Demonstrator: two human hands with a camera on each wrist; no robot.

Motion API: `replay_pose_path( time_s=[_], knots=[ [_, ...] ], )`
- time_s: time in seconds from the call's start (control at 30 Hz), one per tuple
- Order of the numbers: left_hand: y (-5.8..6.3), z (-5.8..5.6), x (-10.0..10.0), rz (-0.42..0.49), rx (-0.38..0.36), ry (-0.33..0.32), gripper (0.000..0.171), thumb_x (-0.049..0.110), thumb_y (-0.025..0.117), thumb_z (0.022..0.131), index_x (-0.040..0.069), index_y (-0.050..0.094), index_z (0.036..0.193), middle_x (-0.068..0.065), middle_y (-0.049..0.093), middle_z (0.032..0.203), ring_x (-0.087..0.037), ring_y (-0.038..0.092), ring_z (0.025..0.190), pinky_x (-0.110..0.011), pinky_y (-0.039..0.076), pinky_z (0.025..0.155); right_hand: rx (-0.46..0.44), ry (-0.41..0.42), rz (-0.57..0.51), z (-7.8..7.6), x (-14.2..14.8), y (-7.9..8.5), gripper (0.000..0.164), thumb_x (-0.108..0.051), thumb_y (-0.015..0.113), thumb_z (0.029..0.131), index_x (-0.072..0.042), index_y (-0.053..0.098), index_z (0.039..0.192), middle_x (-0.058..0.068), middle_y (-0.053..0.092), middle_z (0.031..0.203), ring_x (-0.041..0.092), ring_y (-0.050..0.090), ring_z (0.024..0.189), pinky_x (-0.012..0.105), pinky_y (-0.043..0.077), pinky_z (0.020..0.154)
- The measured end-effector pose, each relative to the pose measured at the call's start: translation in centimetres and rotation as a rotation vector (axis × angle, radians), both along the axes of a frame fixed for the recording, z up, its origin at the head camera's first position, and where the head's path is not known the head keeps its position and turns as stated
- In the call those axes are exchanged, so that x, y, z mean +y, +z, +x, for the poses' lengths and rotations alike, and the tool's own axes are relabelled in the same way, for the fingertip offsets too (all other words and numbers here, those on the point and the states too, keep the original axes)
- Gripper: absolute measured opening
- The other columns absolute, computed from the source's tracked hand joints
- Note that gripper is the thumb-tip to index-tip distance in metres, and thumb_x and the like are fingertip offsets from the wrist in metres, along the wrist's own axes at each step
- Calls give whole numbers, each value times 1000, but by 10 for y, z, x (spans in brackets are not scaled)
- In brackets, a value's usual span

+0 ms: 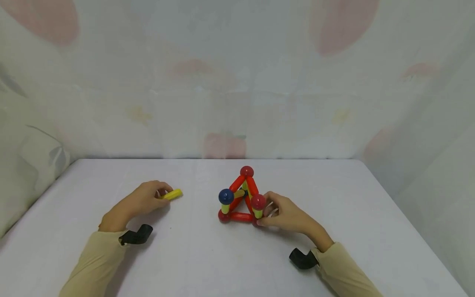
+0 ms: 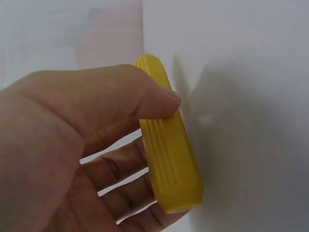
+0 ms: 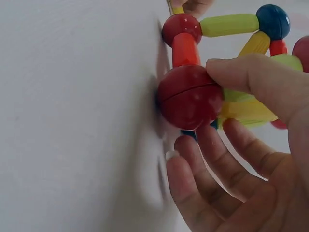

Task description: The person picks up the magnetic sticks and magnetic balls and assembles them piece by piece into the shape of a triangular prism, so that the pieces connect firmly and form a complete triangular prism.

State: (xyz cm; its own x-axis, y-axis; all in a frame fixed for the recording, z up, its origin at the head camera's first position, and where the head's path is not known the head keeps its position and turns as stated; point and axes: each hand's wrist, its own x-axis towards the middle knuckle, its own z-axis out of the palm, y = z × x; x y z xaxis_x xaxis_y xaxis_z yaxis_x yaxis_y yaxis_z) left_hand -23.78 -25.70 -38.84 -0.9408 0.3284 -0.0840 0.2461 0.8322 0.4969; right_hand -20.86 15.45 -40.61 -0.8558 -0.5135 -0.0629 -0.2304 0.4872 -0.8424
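Observation:
My left hand (image 1: 144, 200) pinches a yellow ribbed rod (image 2: 169, 154), thumb across its side and fingers behind, just over the left part of the table. A frame of rods and balls (image 1: 241, 217), such as a magnetic building set makes, stands right of the table's middle. Red rods and yellow-green rods join its red and dark blue balls. With my right hand (image 1: 291, 212) I hold its near right lower corner. In the right wrist view, the thumb lies on the large red ball (image 3: 189, 99) and the fingertips are beneath it. The frame's far side is partly hidden.
A white table (image 1: 200, 255) carries everything. Behind it hangs a pale patterned cloth (image 1: 259, 111), and more cloth (image 1: 26, 165) rises along the left edge. A black wrist mount (image 1: 137, 235) sticks out from the left sleeve, another black mount (image 1: 303, 259) from the right.

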Motion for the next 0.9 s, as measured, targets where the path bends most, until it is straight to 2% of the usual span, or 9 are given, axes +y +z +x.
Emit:
replay_pose_path(
  time_s=[0.1, 0.23, 0.47, 0.63, 0.73, 0.9],
  knots=[
    [5, 2, 6, 16, 17, -5, 30, 8, 69, 86, 3, 66, 115, -8, 63, 95, -17, 51, 79, -28, 43, 65, 31, -43, 23, 2, -3, 5, 51, -29, 81, 82, -12, 54, 121, 2, 66, 107, 18, 62, 97, 25, 56, 78],
    [15, 6, 16, 40, 81, -29, 27, 9, 68, 87, 6, 67, 114, -5, 63, 92, -16, 51, 78, -27, 42, 63, 62, -87, 23, 5, -8, 11, 56, -36, 81, 81, -13, 54, 123, 2, 65, 109, 17, 62, 98, 26, 55, 79],
    [35, 20, 40, 103, 155, -80, 26, 11, 69, 90, 7, 67, 115, 0, 65, 89, -14, 54, 78, -25, 47, 64, 159, -98, -31, 8, -12, 15, 54, -31, 81, 82, -9, 54, 122, 6, 65, 112, 17, 64, 96, 30, 57, 80],
    [49, 33, 60, 132, 188, -124, 31, 12, 70, 90, 6, 65, 120, 1, 65, 90, -13, 55, 78, -23, 50, 65, 227, -116, -79, 10, -14, 18, 62, -31, 83, 80, -14, 49, 130, 2, 61, 120, 15, 64, 99, 36, 57, 86],
    [54, 41, 72, 165, 226, -157, 32, 12, 71, 90, 7, 65, 121, 2, 66, 92, -12, 56, 81, -23, 51, 69, 286, -104, -108, 11, -15, 19, 62, -28, 83, 80, -19, 49, 131, 1, 59, 123, 14, 65, 99, 36, 57, 87],
    [57, 53, 91, 222, 270, -234, 31, 8, 70, 89, 9, 65, 119, 4, 68, 98, -9, 57, 83, -23, 53, 71, 395, -46, -137, 11, -16, 19, 50, -24, 81, 83, -22, 56, 126, -3, 61, 119, 14, 65, 97, 30, 57, 85]
  ],
)
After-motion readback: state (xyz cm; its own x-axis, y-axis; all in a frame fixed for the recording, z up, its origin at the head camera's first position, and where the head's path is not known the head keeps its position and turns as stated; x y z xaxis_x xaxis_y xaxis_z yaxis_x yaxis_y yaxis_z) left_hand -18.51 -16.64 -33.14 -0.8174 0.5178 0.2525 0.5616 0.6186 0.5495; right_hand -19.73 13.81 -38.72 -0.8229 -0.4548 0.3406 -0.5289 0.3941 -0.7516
